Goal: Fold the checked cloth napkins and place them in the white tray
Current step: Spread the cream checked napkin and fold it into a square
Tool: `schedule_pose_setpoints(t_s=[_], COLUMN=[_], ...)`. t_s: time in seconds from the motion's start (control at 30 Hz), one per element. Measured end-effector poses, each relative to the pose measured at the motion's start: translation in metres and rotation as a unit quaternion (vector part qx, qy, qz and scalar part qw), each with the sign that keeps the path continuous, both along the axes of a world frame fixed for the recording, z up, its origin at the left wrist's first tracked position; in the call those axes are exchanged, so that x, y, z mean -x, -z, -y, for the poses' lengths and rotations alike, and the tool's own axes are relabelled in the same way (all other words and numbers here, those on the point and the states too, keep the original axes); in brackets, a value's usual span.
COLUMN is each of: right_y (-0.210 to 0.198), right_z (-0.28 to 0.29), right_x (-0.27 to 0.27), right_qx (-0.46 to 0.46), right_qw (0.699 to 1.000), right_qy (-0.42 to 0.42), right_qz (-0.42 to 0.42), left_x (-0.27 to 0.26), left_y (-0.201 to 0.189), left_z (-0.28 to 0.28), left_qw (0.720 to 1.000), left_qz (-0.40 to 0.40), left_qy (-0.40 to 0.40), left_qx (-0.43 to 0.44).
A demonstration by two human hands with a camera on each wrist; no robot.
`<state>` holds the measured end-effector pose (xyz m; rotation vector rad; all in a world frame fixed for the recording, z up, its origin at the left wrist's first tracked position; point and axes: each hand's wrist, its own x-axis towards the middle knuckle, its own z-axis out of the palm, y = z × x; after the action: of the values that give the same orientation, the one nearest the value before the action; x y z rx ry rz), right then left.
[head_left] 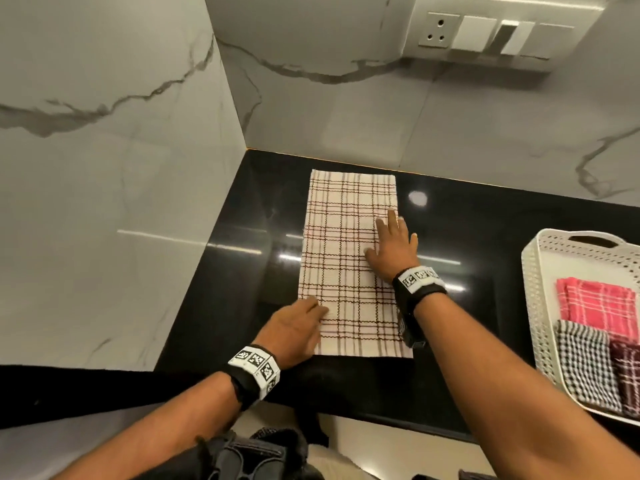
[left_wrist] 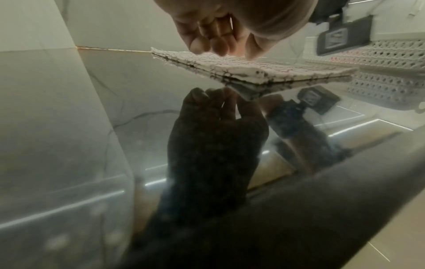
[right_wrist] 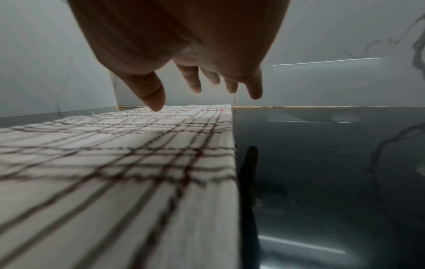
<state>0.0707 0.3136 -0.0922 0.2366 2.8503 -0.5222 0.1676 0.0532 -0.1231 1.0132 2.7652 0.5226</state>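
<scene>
Two hands lie on the cream checked napkin point(head_left: 349, 265), folded to a long strip at the middle of the frame on the black desk point(head_left: 485, 244). My right hand point(head_left: 393, 249) lies flat by its right edge, fingers point(right_wrist: 190, 78) straight and spread, grasping nothing. My left hand point(head_left: 294, 330) rests at the lower left corner, fingers point(left_wrist: 202, 38) slightly bent, tips on the cloth, gripping nothing. Bare desk shows on both sides. At the right edge stands the white tray point(head_left: 540, 306), holding a red napkin point(head_left: 599, 306) and two darker ones.
</scene>
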Motion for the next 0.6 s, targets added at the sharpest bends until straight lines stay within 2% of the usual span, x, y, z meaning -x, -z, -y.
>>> schedule_pose_setpoints(t_s=[0.1, 0.2, 0.33, 0.47, 0.6], right_y=[-0.009, -0.011, 0.002, 0.008, 0.013], right_z=[-0.004, -0.003, -0.003, -0.008, -0.019], right_x=[-0.055, -0.119, -0.192, -0.239, -0.278], right_qx=[-0.004, 0.001, -0.030, -0.029, -0.016], right_qw=[1.000, 1.000, 0.997, 0.996, 0.994], right_qy=[-0.004, -0.020, -0.058, -0.083, -0.105], right_qz=[0.021, 0.023, 0.052, 0.022, 0.010], left_x=[0.000, -0.011, -0.045, -0.080, -0.119], left_y=[0.000, 0.000, 0.004, 0.006, 0.004], left_z=[0.006, 0.010, 0.011, 0.011, 0.006], left_qw=[0.999, 0.998, 0.997, 0.995, 0.994], left_qz=[-0.026, 0.023, 0.026, 0.029, -0.002], left_qy=[-0.037, -0.053, -0.068, -0.090, -0.077], left_qx=[-0.022, 0.002, 0.024, 0.024, 0.081])
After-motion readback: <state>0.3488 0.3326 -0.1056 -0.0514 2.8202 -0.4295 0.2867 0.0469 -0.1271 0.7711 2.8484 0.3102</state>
